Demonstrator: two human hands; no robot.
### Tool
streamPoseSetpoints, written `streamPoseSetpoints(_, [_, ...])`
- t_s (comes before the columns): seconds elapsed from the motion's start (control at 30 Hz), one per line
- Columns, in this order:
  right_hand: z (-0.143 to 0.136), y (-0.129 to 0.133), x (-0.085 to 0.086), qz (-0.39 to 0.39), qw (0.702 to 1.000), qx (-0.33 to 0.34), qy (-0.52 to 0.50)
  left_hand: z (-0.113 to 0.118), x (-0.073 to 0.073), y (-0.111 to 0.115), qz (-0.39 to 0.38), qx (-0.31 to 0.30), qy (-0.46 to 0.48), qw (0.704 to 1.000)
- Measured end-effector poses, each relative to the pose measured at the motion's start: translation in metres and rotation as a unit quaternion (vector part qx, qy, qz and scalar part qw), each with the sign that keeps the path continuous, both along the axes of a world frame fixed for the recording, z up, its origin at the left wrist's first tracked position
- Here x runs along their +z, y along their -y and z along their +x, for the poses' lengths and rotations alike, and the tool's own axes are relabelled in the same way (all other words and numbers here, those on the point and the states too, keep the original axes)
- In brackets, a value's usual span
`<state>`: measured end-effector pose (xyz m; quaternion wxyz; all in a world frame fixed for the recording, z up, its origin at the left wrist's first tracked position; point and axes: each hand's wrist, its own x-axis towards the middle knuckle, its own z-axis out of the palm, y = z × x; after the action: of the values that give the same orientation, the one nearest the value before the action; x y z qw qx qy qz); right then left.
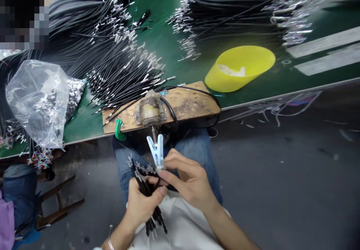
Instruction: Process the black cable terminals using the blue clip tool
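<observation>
My left hand (142, 201) is closed around a bundle of short black cables (143, 184), their stripped ends fanning out above and below the fist. Just to its right, my right hand (188, 178) has thumb and fingertips pinched together at the tip of a light blue clothespin (156, 150). What lies between those fingertips is too small and hidden to name. The clothespin hangs from the shaft of a small, worn motor (150, 111), which is fixed on a wooden board (188, 105) at the table edge.
A green clamp (119, 130) grips the board's left end. Cut black cables (126, 72) are heaped behind it, beside a clear plastic bag (39, 100) of small metal parts. A yellow tub (239, 70) stands to the right on the green table (160, 29). Another person sits at the left.
</observation>
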<state>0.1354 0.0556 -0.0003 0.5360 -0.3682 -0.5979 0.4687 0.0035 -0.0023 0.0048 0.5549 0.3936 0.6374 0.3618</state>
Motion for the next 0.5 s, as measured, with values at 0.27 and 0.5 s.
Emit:
streamPoseSetpoints(0.27, [-0.007, 0.007, 0.002, 0.05, 0.993, -0.077, 0.07, 0.002, -0.004, 0.0, -0.015, 0.083, 0.035, 0.996])
streamPoseSetpoints(0.5, [-0.011, 0.005, -0.011, -0.064, 0.995, 0.012, -0.078, 0.001, 0.0, -0.005, -0.017, 0.053, 0.075, 0.996])
